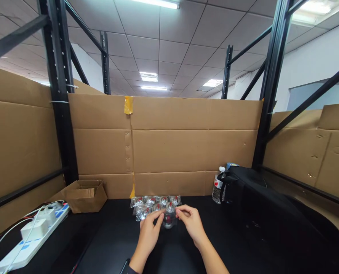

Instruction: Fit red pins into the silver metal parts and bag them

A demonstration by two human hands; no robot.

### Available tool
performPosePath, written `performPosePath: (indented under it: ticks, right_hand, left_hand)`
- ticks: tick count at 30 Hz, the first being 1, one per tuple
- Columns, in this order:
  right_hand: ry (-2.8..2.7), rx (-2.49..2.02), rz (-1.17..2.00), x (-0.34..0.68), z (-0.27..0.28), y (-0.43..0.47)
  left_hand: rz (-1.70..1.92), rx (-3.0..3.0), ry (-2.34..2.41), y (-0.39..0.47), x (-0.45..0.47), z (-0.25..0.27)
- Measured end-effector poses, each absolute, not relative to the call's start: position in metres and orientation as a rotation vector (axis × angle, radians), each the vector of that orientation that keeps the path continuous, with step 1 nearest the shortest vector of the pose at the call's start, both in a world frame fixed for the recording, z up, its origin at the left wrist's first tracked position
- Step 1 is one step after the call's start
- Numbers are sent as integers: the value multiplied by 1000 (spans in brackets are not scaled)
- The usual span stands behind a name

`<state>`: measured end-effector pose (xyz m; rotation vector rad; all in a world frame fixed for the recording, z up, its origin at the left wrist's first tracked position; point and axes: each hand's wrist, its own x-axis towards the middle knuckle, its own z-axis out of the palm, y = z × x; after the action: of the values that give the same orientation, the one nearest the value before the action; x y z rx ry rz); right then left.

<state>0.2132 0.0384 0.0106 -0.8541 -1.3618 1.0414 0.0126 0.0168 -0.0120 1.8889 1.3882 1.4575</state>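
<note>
Landmark: wrapped cluster (142, 211), rows of small pieces in clear film with red marks, lying on the black counter (109, 243).

1. Clear piece (168, 221), rounded, red inside: at the near edge of the wrapped cluster, between the two hands (whether lifted or resting, cannot tell).
2. Left hand (151, 230): in front of the wrapped cluster; grip with thumb and forefinger clamped on the clear piece's upper left edge.
3. Right hand (191, 223): to the right of the wrapped cluster's near edge; grip pinched on the clear piece's upper right edge.
4. Cardboard box (86, 203), small: left of the wrapped cluster.
5. Power strip (23, 253), white, with plugs and cables: farther left of the wrapped cluster and nearer the viewer.
6. Water bottle (216, 192), white cap: right of the wrapped cluster.
7. Black bag (249, 213): farther right of the wrapped cluster.
8. Cardboard panel (169, 150): upright behind the wrapped cluster.
</note>
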Motion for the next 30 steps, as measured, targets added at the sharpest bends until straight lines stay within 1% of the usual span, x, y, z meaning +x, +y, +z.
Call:
performPosePath:
  ticks: [3, 7, 10, 12, 13, 16, 19, 21, 22, 24, 25, 28, 30]
  right_hand:
    - [-1292, -855, 1016, 211, 13, 35]
    - [-1349, -773, 1028, 205, 10, 31]
    - [-1455, -805, 898, 204, 7, 32]
    - [-1604, -924, 738, 208, 7, 38]
    - [-1701, -985, 657, 210, 7, 42]
    - [-2012, -1121, 494, 219, 8, 60]
    - [-2236, -1233, 470, 225, 3, 79]
    - [-2335, -1250, 500, 227, -3, 88]
    - [-2365, -1244, 502, 228, -6, 90]
    - [-2379, -1246, 458, 229, -11, 93]
    - [-2364, -1269, 426, 230, -13, 93]
    - [-2275, -1378, 354, 235, -18, 95]
    - [-2208, -1415, 334, 240, -21, 96]
  left_hand:
    - [1520, 1900, 1366, 11, 16, -8]
    - [1587, 1988, 1335, 5, 19, -2]
    - [1678, 1978, 1421, 14, -1, 8]
    - [1732, 1872, 1612, 27, -29, 16]
    - [1696, 1832, 1735, 34, -46, 19]
    - [1452, 1733, 2198, 51, -95, 22]
    - [1265, 1687, 2538, 55, -124, 10]
    - [1273, 1626, 2781, 54, -128, 0]
    - [1301, 1663, 2795, 53, -126, -3]
    - [1298, 1809, 2660, 52, -120, -8]
    - [1244, 1922, 2512, 52, -115, -9]
    - [943, 2276, 1887, 53, -99, -14]
    - [855, 2322, 1737, 52, -88, -19]
